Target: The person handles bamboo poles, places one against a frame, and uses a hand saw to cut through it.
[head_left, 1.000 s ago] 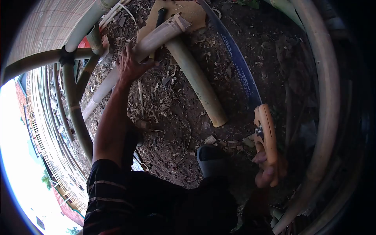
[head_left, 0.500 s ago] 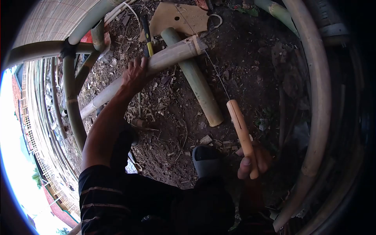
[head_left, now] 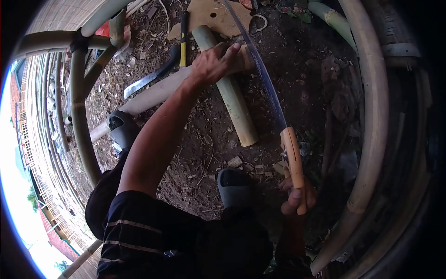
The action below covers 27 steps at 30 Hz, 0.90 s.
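Observation:
My right hand (head_left: 299,197) is closed around the light wooden handle of a handsaw (head_left: 265,76), whose long blade points up and away beside the end of a bamboo pole (head_left: 165,86). With my left hand (head_left: 211,65) I grip that pole near its far end, thumb close to the blade. The pole lies slanted across a shorter, greenish bamboo piece (head_left: 236,109) on the ground. A grey slipper (head_left: 123,130) on my left foot overlaps the pole's near part.
A machete (head_left: 148,81) and a yellow-and-black tool handle (head_left: 183,44) lie beyond the pole. Behind them is a tan sheet (head_left: 216,16) with a hole. A bamboo frame (head_left: 79,107) stands left, and a thick bamboo pole (head_left: 371,116) curves along the right. Wood chips litter the soil.
My left hand has slid along the pole toward its far end. The saw has turned, showing its blade's broad side, and shifted slightly right. My left foot now shows at the pole.

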Each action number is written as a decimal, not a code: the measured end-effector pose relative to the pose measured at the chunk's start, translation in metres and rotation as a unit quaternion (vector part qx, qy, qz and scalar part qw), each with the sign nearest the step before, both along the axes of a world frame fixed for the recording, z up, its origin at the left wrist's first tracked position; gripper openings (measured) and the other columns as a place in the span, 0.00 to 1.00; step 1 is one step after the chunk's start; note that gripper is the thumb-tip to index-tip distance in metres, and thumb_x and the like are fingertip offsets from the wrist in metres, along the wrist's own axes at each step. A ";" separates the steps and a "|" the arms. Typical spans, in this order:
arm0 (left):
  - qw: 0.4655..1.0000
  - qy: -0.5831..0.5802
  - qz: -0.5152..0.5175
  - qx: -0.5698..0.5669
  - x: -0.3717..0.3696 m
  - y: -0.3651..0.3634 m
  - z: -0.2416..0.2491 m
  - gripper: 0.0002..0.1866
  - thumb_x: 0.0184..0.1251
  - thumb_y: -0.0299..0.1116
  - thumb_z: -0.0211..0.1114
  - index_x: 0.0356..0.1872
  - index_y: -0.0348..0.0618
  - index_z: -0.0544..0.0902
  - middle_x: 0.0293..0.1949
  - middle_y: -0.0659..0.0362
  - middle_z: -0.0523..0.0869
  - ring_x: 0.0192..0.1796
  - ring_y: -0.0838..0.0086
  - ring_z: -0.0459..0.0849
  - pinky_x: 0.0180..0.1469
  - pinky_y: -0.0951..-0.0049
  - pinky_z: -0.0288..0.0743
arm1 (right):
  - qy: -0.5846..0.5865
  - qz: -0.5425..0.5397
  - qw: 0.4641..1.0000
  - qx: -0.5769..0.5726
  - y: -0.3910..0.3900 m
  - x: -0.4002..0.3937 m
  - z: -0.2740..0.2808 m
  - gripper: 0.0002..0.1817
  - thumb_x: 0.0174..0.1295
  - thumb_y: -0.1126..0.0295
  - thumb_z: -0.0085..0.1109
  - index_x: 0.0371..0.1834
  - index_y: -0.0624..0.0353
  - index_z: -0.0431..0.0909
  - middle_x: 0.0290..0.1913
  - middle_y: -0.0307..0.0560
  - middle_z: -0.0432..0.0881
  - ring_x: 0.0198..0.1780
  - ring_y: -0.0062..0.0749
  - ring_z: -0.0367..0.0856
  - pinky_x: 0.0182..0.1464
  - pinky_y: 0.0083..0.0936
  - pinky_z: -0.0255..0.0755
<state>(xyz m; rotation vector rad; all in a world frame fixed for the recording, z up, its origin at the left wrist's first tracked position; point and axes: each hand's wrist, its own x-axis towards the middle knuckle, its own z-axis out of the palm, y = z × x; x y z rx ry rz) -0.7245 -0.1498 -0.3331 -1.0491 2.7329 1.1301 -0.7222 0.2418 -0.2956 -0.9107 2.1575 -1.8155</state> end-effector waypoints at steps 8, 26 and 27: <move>0.983 -0.023 -0.034 -0.176 -0.007 -0.003 -0.023 0.45 0.72 0.79 0.46 0.63 0.48 0.87 0.55 0.43 0.90 0.57 0.46 0.89 0.62 0.49 0.78 | 0.032 0.021 0.998 0.049 -0.003 -0.013 -0.001 0.22 0.69 0.57 0.52 0.25 0.67 0.77 0.20 0.49 0.77 0.19 0.39 0.79 0.22 0.31 0.72; 0.971 -0.166 -0.126 -0.114 -0.028 -0.049 -0.022 0.44 0.73 0.80 0.44 0.67 0.57 0.86 0.50 0.46 0.92 0.53 0.48 0.91 0.57 0.51 0.82 | 0.068 0.085 0.994 0.031 0.000 -0.023 -0.009 0.25 0.68 0.54 0.55 0.24 0.69 0.77 0.21 0.53 0.79 0.21 0.39 0.82 0.23 0.31 0.75; 0.979 -0.101 -0.105 -0.145 -0.024 -0.046 -0.027 0.45 0.72 0.81 0.44 0.59 0.53 0.90 0.42 0.48 0.92 0.48 0.51 0.91 0.54 0.51 0.80 | 0.056 0.087 0.994 0.039 0.003 -0.021 -0.004 0.23 0.69 0.56 0.53 0.27 0.68 0.76 0.21 0.52 0.79 0.22 0.39 0.81 0.25 0.32 0.76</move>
